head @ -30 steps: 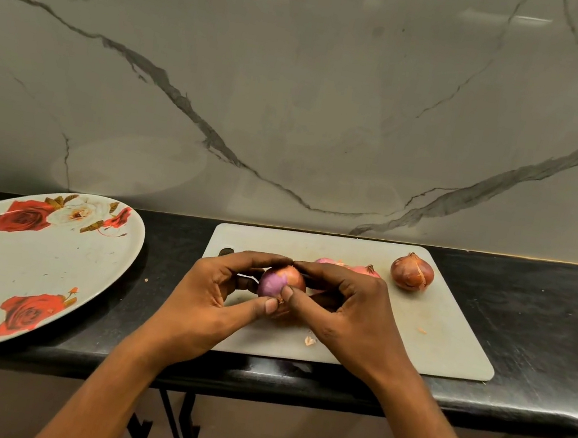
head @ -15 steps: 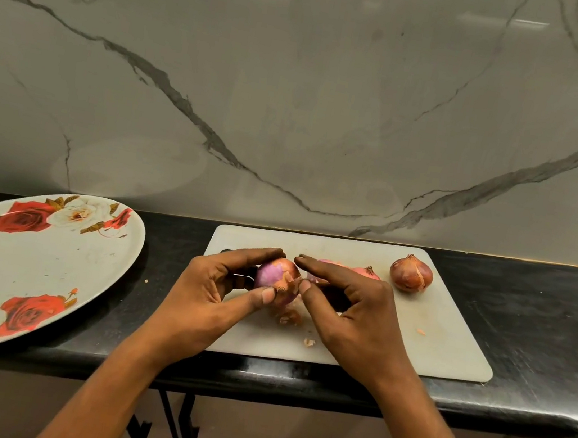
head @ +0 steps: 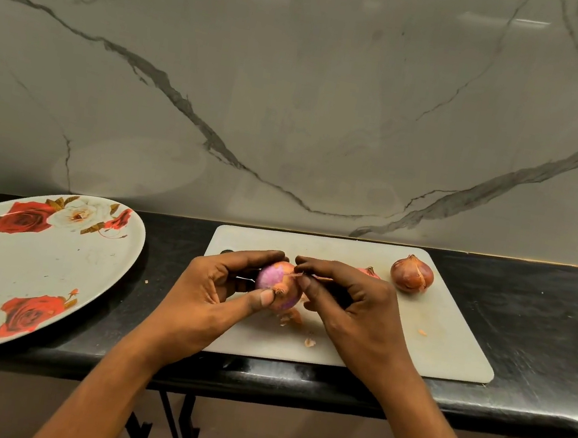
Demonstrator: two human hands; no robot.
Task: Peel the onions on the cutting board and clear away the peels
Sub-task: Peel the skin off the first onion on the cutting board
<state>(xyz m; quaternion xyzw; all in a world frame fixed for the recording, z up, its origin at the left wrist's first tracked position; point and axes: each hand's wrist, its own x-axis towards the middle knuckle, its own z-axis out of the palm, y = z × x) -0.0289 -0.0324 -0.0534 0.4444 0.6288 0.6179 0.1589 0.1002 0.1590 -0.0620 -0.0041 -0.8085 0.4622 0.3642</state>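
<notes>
My left hand grips a partly peeled purple onion just above the white cutting board. My right hand pinches a thin strip of orange skin still joined to the top of that onion. Loose peel pieces lie on the board under the onion. A brown unpeeled onion rests at the board's far right. Another pinkish onion shows partly behind my right hand.
A large white plate with red roses sits on the black counter to the left of the board. The marble wall rises right behind. Small peel crumbs lie on the board's right side. The counter's front edge runs just below my wrists.
The onion has turned in my left hand, showing more purple flesh. A piece of peel has dropped onto the board, and my right fingers now pull a skin strip from the top.
</notes>
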